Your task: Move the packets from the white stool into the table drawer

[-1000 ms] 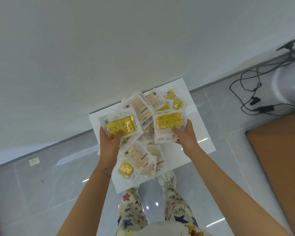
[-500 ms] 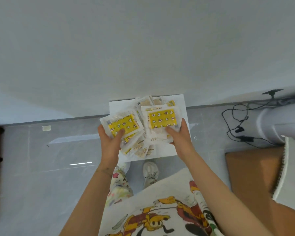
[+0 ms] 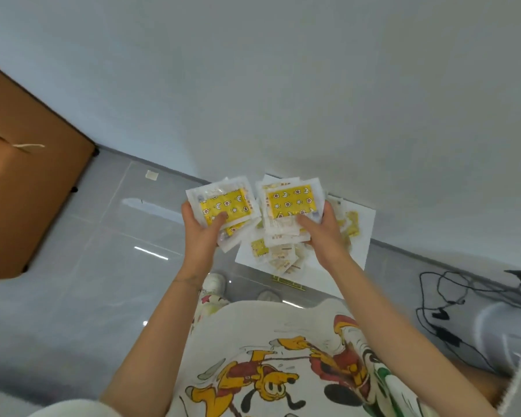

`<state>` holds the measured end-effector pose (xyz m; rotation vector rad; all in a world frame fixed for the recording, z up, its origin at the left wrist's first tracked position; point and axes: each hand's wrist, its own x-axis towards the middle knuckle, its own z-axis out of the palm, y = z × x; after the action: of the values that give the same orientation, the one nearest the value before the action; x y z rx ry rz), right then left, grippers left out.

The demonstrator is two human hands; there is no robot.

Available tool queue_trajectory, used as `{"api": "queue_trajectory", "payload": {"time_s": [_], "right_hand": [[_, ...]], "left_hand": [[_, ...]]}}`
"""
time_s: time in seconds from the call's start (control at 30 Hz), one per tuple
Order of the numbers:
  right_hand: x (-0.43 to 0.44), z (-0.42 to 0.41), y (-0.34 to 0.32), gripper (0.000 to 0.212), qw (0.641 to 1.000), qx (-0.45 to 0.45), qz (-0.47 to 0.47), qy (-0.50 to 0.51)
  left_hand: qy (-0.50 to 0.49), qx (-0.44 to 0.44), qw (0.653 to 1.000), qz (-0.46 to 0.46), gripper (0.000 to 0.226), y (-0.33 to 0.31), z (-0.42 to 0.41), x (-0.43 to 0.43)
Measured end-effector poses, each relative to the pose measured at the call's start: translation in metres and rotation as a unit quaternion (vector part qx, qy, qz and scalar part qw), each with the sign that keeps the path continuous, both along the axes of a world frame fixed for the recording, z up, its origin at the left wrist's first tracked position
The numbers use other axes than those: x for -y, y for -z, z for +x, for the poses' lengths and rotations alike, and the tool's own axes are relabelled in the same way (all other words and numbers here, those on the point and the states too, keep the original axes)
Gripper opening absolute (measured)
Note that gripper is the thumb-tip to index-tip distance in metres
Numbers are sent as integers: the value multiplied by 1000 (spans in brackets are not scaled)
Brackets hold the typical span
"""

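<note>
Yellow star-printed packets are filling both fists: the left hand point(image 3: 203, 233) is gripping one stack point(image 3: 223, 206), thumb pressed on top, while the right hand point(image 3: 324, 233) is clamping a thicker stack point(image 3: 291, 203), both lying long axis crosswise, raised above the white stool point(image 3: 363, 236). More packets point(image 3: 278, 255) are lying loose on the stool below and beyond the right hand. A brown surface point(image 3: 27, 191) is showing well off to the left, nearer the left hand; no drawer is visible.

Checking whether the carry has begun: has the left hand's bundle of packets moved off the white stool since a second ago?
Yes. The left hand has carried its packets leftward, past the white stool edge; they now hang over floor tiles.
</note>
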<state>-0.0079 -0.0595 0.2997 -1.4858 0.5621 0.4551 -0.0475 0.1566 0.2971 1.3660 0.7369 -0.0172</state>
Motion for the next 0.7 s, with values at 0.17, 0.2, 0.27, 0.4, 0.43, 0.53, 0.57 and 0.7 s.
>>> {"api": "queue_trajectory", "payload": {"time_s": [0.17,0.2,0.27,0.4,0.43,0.53,0.57,0.7], "right_hand": [[-70,-2,-11,33,995,13,-10,-102],[-86,-4,-11,34,993,13,-10,-120],[-119,-11,-13,37,988,8,-6,-154],[-191,-29,-14,46,978,-3,-2,-211],[-210,-34,-14,44,975,-1,-1,-222],[-267,-51,-16,40,969,6,-5,-245],[-287,-57,-17,40,967,7,-8,-256],[-368,-84,-27,38,950,-2,4,-314]], "left_hand": [[-70,6,998,1,50,-4,-40,-57],[-87,3,996,2,51,-4,-50,-70],[-124,-1,992,3,52,-5,-72,-97],[-197,-4,980,-6,54,-5,-117,-155],[-210,-5,978,-9,53,-5,-128,-170],[-232,-8,973,-2,50,-6,-161,-217],[-237,-10,971,6,48,-7,-172,-233],[-287,-17,958,14,47,-12,-222,-298]]}}
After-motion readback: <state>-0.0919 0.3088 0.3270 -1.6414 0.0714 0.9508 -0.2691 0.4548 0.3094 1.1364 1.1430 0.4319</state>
